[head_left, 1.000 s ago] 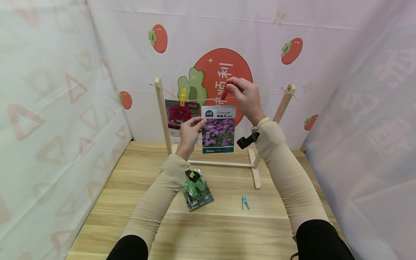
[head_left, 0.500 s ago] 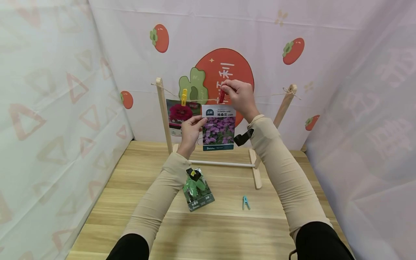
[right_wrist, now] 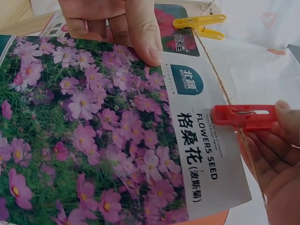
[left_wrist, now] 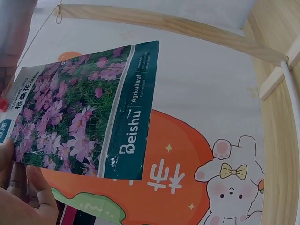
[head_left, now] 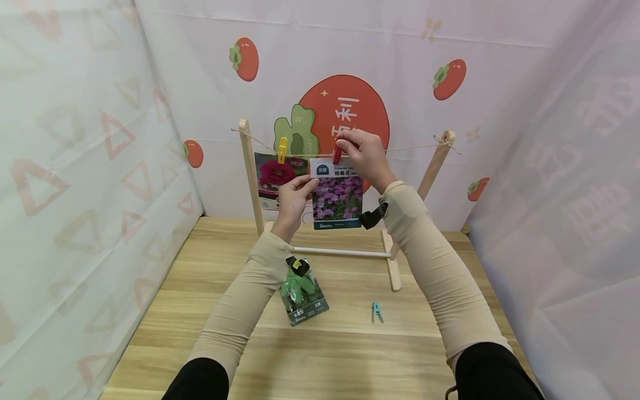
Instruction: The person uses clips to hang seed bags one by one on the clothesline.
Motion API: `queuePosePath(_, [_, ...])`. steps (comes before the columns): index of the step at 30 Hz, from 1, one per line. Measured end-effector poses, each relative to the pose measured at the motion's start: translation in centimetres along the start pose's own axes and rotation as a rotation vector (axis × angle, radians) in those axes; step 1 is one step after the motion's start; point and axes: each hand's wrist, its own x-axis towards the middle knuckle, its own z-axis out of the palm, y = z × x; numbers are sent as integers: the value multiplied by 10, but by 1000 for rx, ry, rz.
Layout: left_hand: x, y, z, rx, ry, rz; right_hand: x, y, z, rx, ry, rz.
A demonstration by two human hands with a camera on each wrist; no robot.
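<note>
A seed packet with purple flowers (head_left: 337,200) hangs upright at the string, its left edge pinched between the thumb and fingers of my left hand (head_left: 294,201). My right hand (head_left: 369,157) grips a red clothespin (head_left: 337,152) by its upper end. In the right wrist view the red clothespin (right_wrist: 243,116) straddles the twine (right_wrist: 218,79), its tip over the packet's white top edge. Left of this packet, a yellow clothespin (head_left: 282,150) holds a second packet with a crimson flower (head_left: 274,173) on the same line; my left hand partly covers it.
A wooden rack with two posts (head_left: 434,166) carries the string; a white bar (head_left: 345,253) joins its feet. On the table (head_left: 330,361) lie a green-leaf seed packet (head_left: 302,297), partly under my left wrist, and a blue clothespin (head_left: 377,312). Printed cloth (head_left: 165,33) surrounds the table.
My right hand has moved down and left, bringing the red clothespin from above the string onto the string and packet top. The purple-flower packet has risen slightly in my left hand.
</note>
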Motion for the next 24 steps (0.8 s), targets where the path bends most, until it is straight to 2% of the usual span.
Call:
queuePosePath(9, [0,-1,-2,17,-9,12,0,1,-4,-16,-124,30])
queuePosePath(17, [-1,-2,-2,42,-8,-19,-4,0,-8,-13,-149,63])
queuePosePath(24, [-2,-5,-4,73,-20,-5,-5,1,-8,-27,-164,76])
